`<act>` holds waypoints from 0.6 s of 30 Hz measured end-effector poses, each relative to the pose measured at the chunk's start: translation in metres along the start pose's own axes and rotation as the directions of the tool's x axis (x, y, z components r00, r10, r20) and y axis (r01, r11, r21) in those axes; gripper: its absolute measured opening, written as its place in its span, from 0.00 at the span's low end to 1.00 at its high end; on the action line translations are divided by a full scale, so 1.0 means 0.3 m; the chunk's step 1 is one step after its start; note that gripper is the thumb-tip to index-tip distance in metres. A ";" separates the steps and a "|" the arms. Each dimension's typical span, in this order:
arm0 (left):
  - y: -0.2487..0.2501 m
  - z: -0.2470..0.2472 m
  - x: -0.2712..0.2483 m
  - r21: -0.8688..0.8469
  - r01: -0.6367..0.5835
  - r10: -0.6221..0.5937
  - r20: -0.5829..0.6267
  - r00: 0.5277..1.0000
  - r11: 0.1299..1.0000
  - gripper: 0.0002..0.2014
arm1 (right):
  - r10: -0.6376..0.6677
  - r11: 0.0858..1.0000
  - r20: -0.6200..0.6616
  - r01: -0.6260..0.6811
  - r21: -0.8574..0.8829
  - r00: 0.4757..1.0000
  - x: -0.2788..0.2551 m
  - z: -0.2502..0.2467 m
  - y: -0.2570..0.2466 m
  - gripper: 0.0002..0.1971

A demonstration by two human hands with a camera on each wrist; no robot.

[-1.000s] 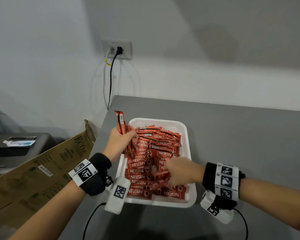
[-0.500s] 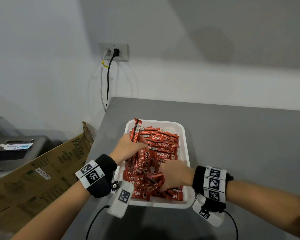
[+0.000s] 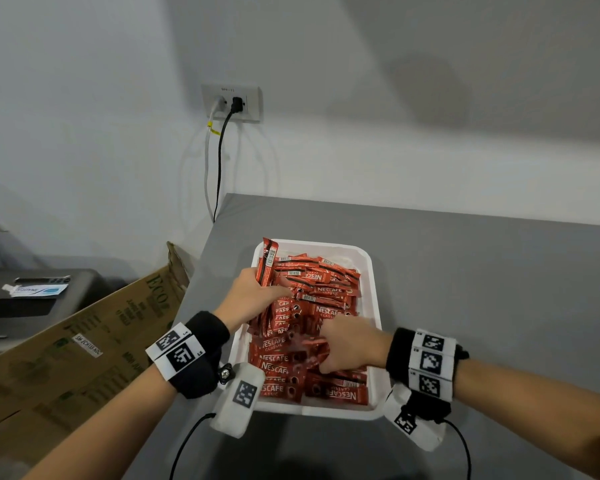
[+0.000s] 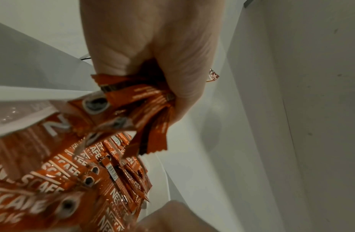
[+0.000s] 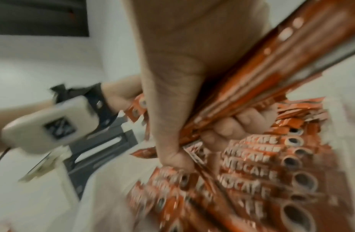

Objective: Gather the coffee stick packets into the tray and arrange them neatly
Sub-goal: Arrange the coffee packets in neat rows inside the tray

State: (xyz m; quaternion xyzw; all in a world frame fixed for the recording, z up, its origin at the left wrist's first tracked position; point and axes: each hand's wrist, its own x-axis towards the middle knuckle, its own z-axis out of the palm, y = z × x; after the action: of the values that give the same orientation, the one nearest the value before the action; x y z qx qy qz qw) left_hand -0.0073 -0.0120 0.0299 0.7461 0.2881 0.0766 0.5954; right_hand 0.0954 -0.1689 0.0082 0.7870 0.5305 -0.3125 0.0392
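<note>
Left hand (image 3: 253, 299) fisted round packets (image 4: 145, 109); right hand (image 3: 350, 344) likewise clutching, blurred. Risk: upright packet (image 3: 268, 261) tipping over tray (image 3: 374, 306) rim.

The red coffee stick packets (image 3: 321, 311) in the white tray (image 3: 374, 341) read "NESCAFE CLASSIC" in white letters, and several show small barcodes. The cardboard box (image 3: 84, 348) off the tabletop's left edge carries green "ECO" print and a white sticker, too small to read surely.
</note>
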 end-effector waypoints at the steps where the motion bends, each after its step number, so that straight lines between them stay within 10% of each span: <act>1: -0.004 -0.003 0.002 -0.001 -0.004 0.004 -0.007 1.000 1.000 0.04 | -0.009 0.987 0.000 0.009 0.162 1.000 0.004 -0.018 0.021 0.09; 7: 0.008 0.031 -0.012 -0.015 -0.028 0.031 0.179 0.983 0.999 0.08 | -0.043 0.858 -0.121 0.098 0.504 0.992 0.014 -0.109 0.069 0.13; 18: -0.015 0.012 -0.006 -0.062 0.116 -0.107 0.130 0.986 0.991 0.12 | -0.008 0.748 -0.200 0.138 0.649 0.980 0.002 -0.108 0.100 0.13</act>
State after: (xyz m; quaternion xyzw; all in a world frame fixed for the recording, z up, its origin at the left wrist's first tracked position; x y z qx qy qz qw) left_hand -0.0088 -0.0154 0.0253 0.7111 0.2884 0.0057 0.6412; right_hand 0.1358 -0.1686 0.0257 0.7541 0.4177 -0.4067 -0.3024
